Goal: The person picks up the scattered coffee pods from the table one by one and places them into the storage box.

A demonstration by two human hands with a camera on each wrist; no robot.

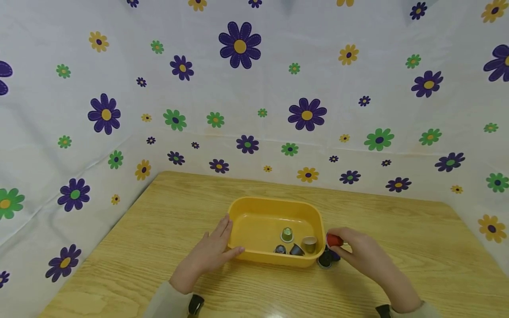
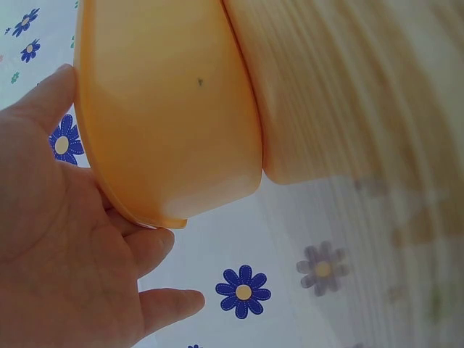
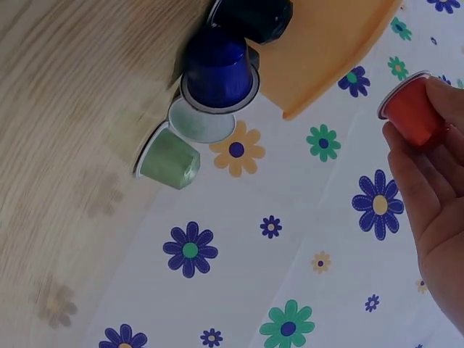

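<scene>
In the head view my left hand [image 1: 212, 249] rests against the left end of a yellow plastic bin [image 1: 274, 204], fingers straight along the side and thumb at the front rim. My right hand [image 1: 366, 254] pinches a red coffee capsule [image 3: 415, 110] between thumb and fingers, just outside the bin's right end. Below it, a blue capsule [image 3: 217, 69], a dark capsule [image 3: 261, 16] and a green capsule [image 3: 170, 159] stand or lie on the table beside the bin. Inside the bin are a green capsule [image 1: 287, 234], a beige capsule [image 1: 309, 244] and dark capsules [image 1: 296, 250].
The bin stands on a light wood-grain table [image 1: 191, 190]. A white cloth with printed flowers [image 1: 254, 88] hangs behind the table and along its sides. Both wrists wear dark bands, one being the left band [image 1: 195, 304].
</scene>
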